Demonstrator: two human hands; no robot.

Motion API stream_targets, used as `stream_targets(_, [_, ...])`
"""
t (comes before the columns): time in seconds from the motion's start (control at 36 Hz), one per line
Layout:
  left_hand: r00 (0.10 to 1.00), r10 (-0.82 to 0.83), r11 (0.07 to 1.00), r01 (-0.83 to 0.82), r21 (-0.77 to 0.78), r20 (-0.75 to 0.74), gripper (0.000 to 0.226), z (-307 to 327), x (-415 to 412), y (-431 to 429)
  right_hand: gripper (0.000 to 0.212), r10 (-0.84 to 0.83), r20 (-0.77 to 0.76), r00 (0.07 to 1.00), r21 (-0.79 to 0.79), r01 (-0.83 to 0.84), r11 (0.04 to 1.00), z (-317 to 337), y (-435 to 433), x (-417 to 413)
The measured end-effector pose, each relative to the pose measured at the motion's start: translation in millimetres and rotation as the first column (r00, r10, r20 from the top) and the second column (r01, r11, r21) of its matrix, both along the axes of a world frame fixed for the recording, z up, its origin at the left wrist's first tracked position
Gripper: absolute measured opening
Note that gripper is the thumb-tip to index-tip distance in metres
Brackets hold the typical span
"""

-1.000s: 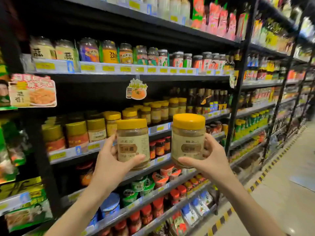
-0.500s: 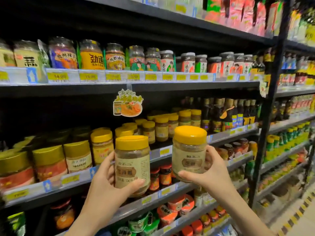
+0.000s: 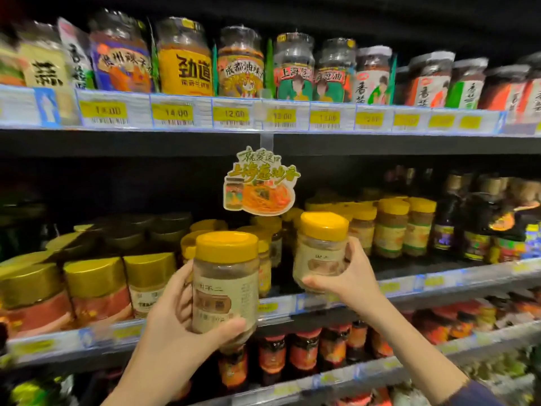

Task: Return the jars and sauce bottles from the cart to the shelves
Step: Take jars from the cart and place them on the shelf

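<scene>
Shelving step — yellow-lidded jar [image 3: 225, 285] gripped in left hand [image 3: 172, 329], second jar [image 3: 320, 247] in right hand [image 3: 352, 281]. Next — both to be set among matching jars [image 3: 390, 230] on middle shelf [image 3: 439, 281].

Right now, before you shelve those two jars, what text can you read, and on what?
"劲道": yellow-labelled jar, top shelf.
"14.00": first price tag, below that jar.
"12.00": second price tag, next to the right.
"上海葱油香": hanging sign, stylised lettering.
Too blurred to read: the labels of the left jar in the left hand and the right jar in the right hand, and the remaining price tags.
</scene>
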State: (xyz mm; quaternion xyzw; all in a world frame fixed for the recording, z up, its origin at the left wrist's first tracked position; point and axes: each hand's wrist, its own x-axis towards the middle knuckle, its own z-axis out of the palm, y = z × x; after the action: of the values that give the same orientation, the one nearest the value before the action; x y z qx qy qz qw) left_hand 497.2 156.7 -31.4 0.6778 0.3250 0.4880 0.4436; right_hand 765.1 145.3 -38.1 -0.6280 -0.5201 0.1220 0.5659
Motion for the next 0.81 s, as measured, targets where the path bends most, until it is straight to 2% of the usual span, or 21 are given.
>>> stream_targets(0.08, [0.999, 0.041, 0.999, -0.041, -0.012, 0.003, 0.108, -1, -4, 5, 0.094, -0.002, 0.009, 1.000, -0.040, 0.003, 0.999, -4, 21, 3])
stream_targets(0.19, [0.997, 0.072, 0.997, -0.073, -0.018, -0.020, 0.095, -1, -8, 8, 0.079, -0.004, 0.044, 0.999, -0.112, 0.009, 0.994, -10, 41, 4])
stream_targets(0.28, [0.994, 0.103, 0.995, -0.103, -0.012, -0.039, 0.101, -2, -12, 9, 0.075, 0.003, 0.049, 0.999, -0.180, 0.005, 0.984, -10, 50, 4])
stream_targets(0.44, [0.990, 0.126, 0.992, -0.127, -0.018, -0.056, 0.097, -3, -13, 10, 0.064, 0.081, 0.122, 0.989, -0.311, -0.039, 0.950, -3, 58, 10])
stream_targets(0.58, [0.988, 0.144, 0.989, -0.145, -0.005, -0.060, 0.097, -3, -9, 10, 0.050, 0.171, 0.075, 0.982, -0.394, -0.129, 0.910, -4, 63, 15])
stream_targets(0.61, [0.987, 0.147, 0.989, -0.147, -0.001, -0.062, 0.096, -4, -8, 10, 0.051, 0.188, 0.063, 0.980, -0.415, -0.146, 0.898, -5, 65, 18])
stream_targets(0.69, [0.986, 0.156, 0.988, -0.156, 0.000, -0.066, 0.093, -5, -7, 10, 0.073, 0.235, 0.035, 0.971, -0.449, -0.195, 0.872, -9, 72, 23])
stream_targets(0.81, [0.983, 0.168, 0.986, -0.168, 0.007, -0.079, 0.092, -6, -4, 11, 0.080, 0.263, -0.002, 0.965, -0.448, -0.236, 0.862, -11, 75, 26])
